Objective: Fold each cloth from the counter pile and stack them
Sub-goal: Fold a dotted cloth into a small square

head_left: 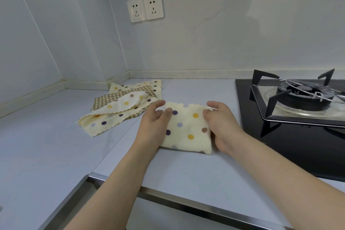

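Note:
A cream cloth with coloured dots (186, 129) lies folded into a small rectangle on the grey counter (56, 145). My left hand (153, 123) pinches its far left corner between thumb and fingers. My right hand (222, 123) pinches its far right corner the same way. Behind and to the left sits a loose pile of cloths (121, 104), dotted cream ones mixed with a brown checked one, none of them folded.
A black gas hob (291, 136) with a burner and pan support (302, 97) lies close on the right. Walls close the counter at the back and left, with two sockets (145, 7) above. The counter's metal front edge (186, 205) runs below my arms.

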Motion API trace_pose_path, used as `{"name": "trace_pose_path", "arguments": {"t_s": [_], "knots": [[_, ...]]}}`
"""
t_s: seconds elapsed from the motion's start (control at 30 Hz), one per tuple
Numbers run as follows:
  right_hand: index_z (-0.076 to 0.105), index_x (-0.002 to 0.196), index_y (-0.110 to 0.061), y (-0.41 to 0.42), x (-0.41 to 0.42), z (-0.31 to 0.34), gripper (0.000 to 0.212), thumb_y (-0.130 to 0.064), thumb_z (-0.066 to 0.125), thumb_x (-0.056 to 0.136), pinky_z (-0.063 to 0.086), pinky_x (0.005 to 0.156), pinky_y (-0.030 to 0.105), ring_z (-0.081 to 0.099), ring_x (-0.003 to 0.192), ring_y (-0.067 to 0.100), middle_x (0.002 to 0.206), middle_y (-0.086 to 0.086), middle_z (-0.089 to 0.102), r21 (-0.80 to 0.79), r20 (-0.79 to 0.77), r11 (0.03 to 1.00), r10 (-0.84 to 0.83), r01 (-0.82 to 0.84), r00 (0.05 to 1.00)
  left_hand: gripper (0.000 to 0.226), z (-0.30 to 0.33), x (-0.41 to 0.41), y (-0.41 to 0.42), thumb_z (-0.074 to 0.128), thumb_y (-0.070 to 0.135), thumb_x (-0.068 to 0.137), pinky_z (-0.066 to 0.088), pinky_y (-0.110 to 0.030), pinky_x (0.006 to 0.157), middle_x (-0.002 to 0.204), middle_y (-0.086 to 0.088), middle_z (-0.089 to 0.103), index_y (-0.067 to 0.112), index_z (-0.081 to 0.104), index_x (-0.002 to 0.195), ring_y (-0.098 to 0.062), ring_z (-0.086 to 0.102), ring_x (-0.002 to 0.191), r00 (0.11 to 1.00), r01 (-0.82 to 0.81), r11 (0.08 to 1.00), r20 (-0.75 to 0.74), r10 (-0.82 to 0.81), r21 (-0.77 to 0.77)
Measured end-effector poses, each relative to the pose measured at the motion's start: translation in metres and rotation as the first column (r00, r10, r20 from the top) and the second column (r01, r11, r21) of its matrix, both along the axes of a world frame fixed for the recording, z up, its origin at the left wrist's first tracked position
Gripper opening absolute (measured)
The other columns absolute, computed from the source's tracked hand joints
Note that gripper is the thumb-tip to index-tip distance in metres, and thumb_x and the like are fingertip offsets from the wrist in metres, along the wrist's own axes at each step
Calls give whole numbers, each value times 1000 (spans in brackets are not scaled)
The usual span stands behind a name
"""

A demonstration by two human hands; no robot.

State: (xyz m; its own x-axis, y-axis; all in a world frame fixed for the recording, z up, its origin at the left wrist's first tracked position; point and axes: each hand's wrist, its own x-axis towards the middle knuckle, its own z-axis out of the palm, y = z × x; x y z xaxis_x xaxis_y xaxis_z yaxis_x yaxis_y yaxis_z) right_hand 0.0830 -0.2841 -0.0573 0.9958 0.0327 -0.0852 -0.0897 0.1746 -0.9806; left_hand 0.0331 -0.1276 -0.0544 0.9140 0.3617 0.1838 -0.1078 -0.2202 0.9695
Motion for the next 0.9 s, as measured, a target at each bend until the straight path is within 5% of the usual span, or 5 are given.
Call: {"name": "trace_pose_path", "arguments": {"t_s": [0.17,0.33,0.57,0.73,0.9], "knots": [[44,124,-32,9,-6,-1,34,-11,36,99,44,80,20,52,106,14,117,-7,46,-178,253,976,-77,125,964,48,3,1,-2,61,50,89,55,-26,75,105,17,62,28,55,131,2,62,57,996,-22,995,-86,31,101],[36,133,-28,14,-14,-1,37,-12,31,100,35,70,22,49,94,14,101,-6,48,-400,578,883,36,244,815,36,13,9,8,65,58,83,58,-31,79,86,4,76,24,75,86,-21,72,79,986,45,997,-160,-55,-62],[33,135,-26,13,-11,-5,37,-12,29,101,33,71,24,48,89,14,102,-3,48,-470,586,836,54,285,808,12,5,10,6,69,31,89,54,-21,58,71,10,72,22,64,84,-12,67,65,993,103,992,-45,-106,-74],[31,134,-26,9,-3,-9,35,-13,33,101,36,80,27,49,92,16,95,-4,46,-375,451,899,-35,225,892,33,6,20,14,69,32,89,58,-26,69,104,5,70,28,57,120,-12,70,87,978,159,974,-110,-178,-163],[37,125,-35,7,3,-10,33,-16,44,98,47,84,43,53,82,19,91,-8,46,-214,307,942,-187,259,933,35,21,40,13,72,21,85,59,-42,81,110,-1,71,23,59,118,-21,72,92,949,174,948,-211,-234,-267]]}}
